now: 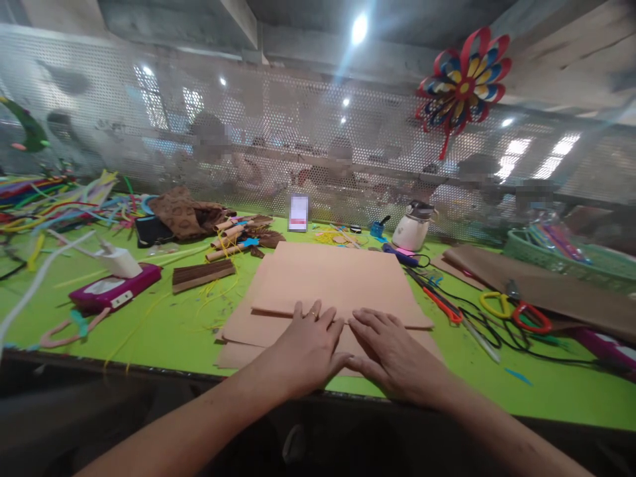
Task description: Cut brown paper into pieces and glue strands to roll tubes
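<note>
Left hand (309, 341) and right hand (390, 351) lie flat, unclenched, at the near edge of the brown paper (338, 278). Probably light and crease-prone, it suits holding by its sides.

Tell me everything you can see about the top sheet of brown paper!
The top sheet is pale brown, plain and roughly rectangular, and looks like matte paper. It lies flat on other brown sheets on the green table. Its near edge looks thick, perhaps folded. The left grip and right grip lie open, fingers over that edge.
</note>
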The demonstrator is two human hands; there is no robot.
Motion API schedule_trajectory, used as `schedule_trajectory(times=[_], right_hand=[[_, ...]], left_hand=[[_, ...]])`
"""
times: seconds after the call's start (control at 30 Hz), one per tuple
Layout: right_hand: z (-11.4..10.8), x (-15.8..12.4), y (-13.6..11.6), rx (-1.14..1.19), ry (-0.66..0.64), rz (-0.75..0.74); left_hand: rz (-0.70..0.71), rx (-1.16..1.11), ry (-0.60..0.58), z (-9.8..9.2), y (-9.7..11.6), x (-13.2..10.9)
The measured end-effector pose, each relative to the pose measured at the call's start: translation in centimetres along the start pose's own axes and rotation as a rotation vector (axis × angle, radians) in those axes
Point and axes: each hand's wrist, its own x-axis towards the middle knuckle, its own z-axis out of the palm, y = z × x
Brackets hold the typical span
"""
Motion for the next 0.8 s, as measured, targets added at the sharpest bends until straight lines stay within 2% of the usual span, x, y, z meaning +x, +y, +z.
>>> schedule_trajectory(times=[0.2, 0.37, 0.53, 0.8], right_hand=[[-0.3, 0.5, -0.3, -0.020, 0.033, -0.033], [-0.1, 0.0, 1.0, -0.025, -0.020, -0.044], [0.3, -2.6, 3.6, 0.007, -0.046, 0.040], [1.4, -7.7, 7.4, -0.053, 0.092, 0.279]], left_hand=[[0.012, 0.023, -0.007, -0.2, 0.0, 0.1], [-0.015, 0.004, 0.004, 0.1, -0.2, 0.0], [-0.045, -0.035, 0.008, 0.1, -1.4, -1.1], [0.020, -0.035, 0.016, 0.3, -3.3, -1.8]])
